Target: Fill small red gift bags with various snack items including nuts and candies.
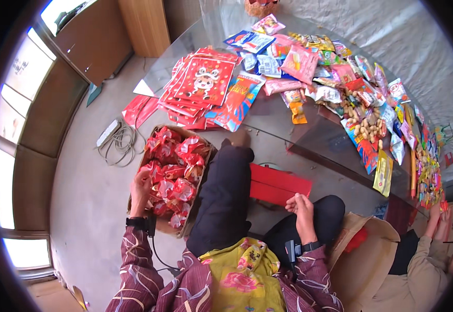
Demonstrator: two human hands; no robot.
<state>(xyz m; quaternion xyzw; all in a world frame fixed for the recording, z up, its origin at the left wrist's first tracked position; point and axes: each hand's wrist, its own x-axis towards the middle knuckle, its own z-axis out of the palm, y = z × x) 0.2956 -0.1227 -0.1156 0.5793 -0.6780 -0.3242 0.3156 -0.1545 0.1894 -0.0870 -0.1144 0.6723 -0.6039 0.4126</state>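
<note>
**A:** so which step is this?

**B:** looks like settling filled bags to me; the left hand is at the left side of the open brown cardboard box, right by the crumpled red-and-white bags with bunched tops; its fingers are bent in narrow, can't tell if they're gripping one.

**A:** and the right hand?

**B:** over by the right knee, near the flat red rectangular panel; fingers curled, narrow gap; nothing I can make out in them, wouldn't swear to it.

**A:** next move calls for what, then?

**B:** my guess, a gentle release on the left, no squashing; then a reach to the flat red cartoon-print bags, far side on the clear glass table, left of the colourful foil snack packets; opening one probably needs both hands.
</note>
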